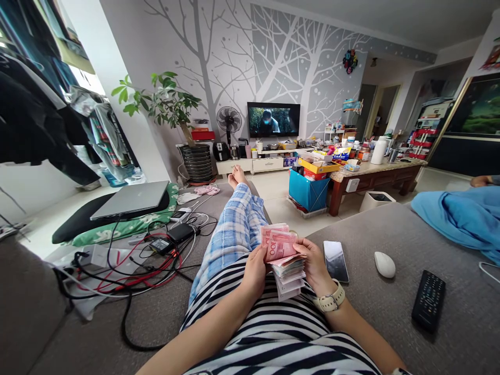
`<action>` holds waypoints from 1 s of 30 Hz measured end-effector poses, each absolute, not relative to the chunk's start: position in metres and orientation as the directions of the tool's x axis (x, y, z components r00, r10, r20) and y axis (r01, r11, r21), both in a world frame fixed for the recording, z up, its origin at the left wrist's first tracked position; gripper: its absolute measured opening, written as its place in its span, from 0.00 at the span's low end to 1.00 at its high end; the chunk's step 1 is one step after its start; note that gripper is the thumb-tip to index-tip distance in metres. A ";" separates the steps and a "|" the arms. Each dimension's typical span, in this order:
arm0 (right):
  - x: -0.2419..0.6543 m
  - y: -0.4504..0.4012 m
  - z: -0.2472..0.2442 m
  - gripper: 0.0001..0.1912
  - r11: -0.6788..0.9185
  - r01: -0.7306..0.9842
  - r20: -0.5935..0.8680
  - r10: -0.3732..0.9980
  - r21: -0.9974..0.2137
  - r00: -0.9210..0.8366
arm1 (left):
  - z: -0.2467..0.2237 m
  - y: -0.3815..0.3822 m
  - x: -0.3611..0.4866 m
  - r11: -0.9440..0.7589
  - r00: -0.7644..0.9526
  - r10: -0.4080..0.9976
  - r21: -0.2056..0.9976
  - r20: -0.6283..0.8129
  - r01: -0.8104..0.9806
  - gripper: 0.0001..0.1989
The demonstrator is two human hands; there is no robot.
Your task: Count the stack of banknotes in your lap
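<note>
A stack of red and pale banknotes (287, 265) is held over my striped shirt, between both hands. My left hand (255, 268) grips its left edge, with the thumb on top. On the right side, my right hand (314, 263) has its fingers closed on the notes. Two or so red notes stand up at the top of the stack, and the lower ones hang fanned out toward me. A pale watch (331, 298) is on my right wrist. Just beyond that hand lies a phone (336, 260) on the sofa.
On the sofa at the right are a white mouse (385, 264), a black remote (428, 301) and a blue cloth (461, 219). Tangled cables (128, 281) and a laptop (130, 200) lie at the left. A cluttered table (375, 169) and a blue bin (308, 191) stand ahead.
</note>
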State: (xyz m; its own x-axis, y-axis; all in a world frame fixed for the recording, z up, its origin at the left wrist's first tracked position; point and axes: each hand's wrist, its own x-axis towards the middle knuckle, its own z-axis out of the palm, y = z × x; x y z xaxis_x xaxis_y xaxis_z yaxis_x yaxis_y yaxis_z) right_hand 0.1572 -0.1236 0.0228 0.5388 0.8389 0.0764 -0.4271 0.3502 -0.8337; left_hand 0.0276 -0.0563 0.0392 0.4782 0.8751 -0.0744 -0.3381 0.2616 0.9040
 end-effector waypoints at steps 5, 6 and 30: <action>0.156 -0.125 0.025 0.12 0.348 -0.429 0.072 0.839 -0.833 0.539 | 0.040 -0.057 0.028 0.280 0.484 0.872 0.887 -0.076 -0.366 0.09; 0.155 -0.125 0.026 0.12 0.349 -0.432 0.071 0.839 -0.831 0.540 | 0.040 -0.058 0.028 0.281 0.487 0.870 0.887 -0.074 -0.366 0.09; 0.158 -0.124 0.023 0.15 0.377 -0.371 0.127 0.826 -0.849 0.549 | 0.032 -0.053 0.029 0.299 0.555 0.831 0.870 -0.035 -0.391 0.14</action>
